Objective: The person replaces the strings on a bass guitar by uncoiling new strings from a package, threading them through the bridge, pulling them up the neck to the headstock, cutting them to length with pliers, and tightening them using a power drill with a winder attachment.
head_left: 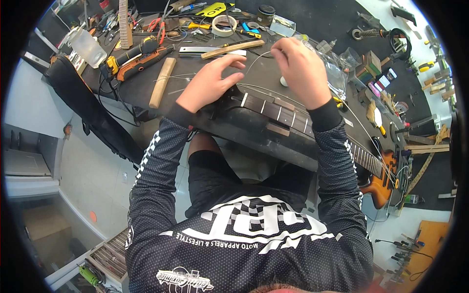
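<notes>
My left hand (215,80) hovers over the near end of a dark fretted bass neck (271,111), its fingers curved and apart from the thumb. My right hand (300,71) is higher and to the right, fingertips pinched at the end of a thin curved string (254,64). Loose strings run diagonally above the fretboard toward an orange-brown bass body (383,180) at the right. Small wooden blocks (277,128) sit beside the neck. The neck's left end is partly hidden under my left hand.
Behind my hands are pale wooden sticks (162,82), a metal straightedge (190,52) and a tape roll (224,25). An orange-black power tool (144,62) and a black gig bag (88,107) are at left. Small boxes (367,68) and tools crowd the bench's right.
</notes>
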The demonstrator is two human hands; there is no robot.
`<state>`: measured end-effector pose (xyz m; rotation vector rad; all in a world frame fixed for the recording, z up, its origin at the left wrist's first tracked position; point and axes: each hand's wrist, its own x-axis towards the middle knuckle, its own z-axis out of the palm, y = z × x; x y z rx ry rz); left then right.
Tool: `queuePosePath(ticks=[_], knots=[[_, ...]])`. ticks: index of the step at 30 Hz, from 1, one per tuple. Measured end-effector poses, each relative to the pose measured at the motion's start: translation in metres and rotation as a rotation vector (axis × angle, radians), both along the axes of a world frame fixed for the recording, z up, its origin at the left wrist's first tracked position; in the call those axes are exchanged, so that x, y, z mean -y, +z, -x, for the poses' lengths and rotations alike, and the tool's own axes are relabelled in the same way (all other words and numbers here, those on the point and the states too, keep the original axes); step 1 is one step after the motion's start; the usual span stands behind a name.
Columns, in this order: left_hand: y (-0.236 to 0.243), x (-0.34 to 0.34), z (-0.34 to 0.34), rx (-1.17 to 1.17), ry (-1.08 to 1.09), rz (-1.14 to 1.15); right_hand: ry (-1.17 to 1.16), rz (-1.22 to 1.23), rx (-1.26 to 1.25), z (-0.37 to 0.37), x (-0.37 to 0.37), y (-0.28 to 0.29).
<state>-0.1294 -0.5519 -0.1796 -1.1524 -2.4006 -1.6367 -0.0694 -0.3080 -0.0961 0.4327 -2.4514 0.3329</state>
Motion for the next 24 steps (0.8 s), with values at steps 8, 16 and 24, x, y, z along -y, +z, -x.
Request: queuePosePath(ticks=[8, 16, 24], knots=[[0.011, -0.014, 0.036, 0.359, -0.398, -0.274, 0.004, 0.009, -0.154, -0.005, 0.0, 0.051], [0.086, 0.029, 0.05, 0.152, -0.163, -0.45, 0.033, 0.071, -0.138, -0.022, 0.009, 0.074], [0.053, 0.109, 0.012, -0.155, 0.086, 0.132, 0.156, 0.178, 0.164, -0.038, 0.053, -0.004]])
